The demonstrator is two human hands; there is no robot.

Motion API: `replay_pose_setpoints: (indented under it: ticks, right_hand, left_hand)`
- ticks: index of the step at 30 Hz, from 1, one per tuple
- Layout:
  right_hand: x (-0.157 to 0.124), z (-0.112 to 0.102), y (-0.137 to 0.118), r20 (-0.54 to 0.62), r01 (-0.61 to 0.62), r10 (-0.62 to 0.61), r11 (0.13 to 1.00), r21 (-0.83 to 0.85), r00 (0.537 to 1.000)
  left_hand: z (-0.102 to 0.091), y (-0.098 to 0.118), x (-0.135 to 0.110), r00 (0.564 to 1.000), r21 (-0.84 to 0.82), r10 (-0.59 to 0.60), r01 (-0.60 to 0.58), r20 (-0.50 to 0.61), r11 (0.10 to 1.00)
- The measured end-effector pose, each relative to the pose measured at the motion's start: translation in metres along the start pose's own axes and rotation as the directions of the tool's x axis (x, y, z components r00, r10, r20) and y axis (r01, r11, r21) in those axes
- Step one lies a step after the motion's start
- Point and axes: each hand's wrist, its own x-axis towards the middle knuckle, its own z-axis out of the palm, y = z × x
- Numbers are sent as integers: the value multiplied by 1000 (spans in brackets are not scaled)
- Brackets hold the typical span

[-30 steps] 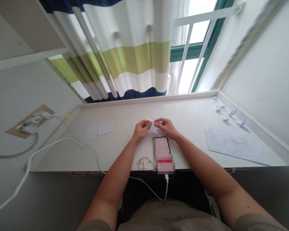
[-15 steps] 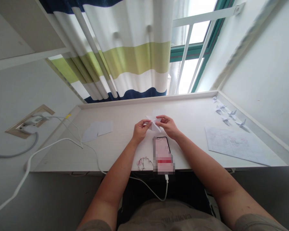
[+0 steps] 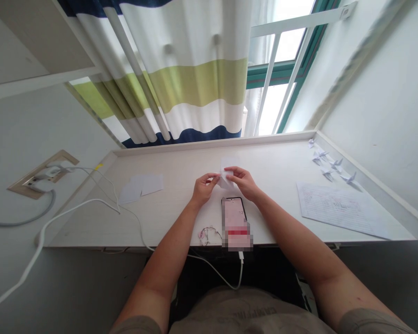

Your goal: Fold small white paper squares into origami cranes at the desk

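Pinching a small folded piece of white paper (image 3: 226, 177) between them, the left hand (image 3: 204, 189) and the right hand (image 3: 243, 182) were both closed narrowly on it, close together above the pale counter (image 3: 174, 160) (its exact folds were too small and too pale to read from this view). The paper sat just beyond the top of a smartphone (image 3: 234, 222), so a slip from the fingers could have dropped it straight onto the blurred screen. Thin paper under a tight pinch also carried its own risk: uneven pressure could have skewed a crease or torn a corner. A white charging cable (image 3: 226, 277) ran from the lower end of the phone over the counter's edge, where a forearm drawn back carelessly could have snagged it and dragged the phone along. A small tangled loop of cord (image 3: 205, 235) lay near the left forearm and could have been caught in the same way. Two loose white paper squares (image 3: 141, 189) rested to the left, light enough for a wide sweep of the arm to shift them. Far to the right, small origami cranes (image 3: 336, 163) stood near the wall beside a lined handwritten sheet (image 3: 341, 210), well apart from both hands and at risk only from a careless reach
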Motion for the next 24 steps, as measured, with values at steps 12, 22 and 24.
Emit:
replay_pose_setpoints:
  ticks: [12, 22, 24]
  right_hand:
    - [1, -1, 4, 6, 189, -199, 917, -351, 980]
    - [1, 1, 3, -5, 310, -369, 789, -531, 930]
    - [0, 2, 2, -3, 296, -350, 796, -528, 937]
  left_hand:
    - [4, 8, -3, 991, -145, -68, 85, 118, 986]
    - [-1, -5, 3, 999, 36, 12, -11, -37, 999]
    - [-1, -4, 2, 1000, 17, 8, -8, -3, 1000]
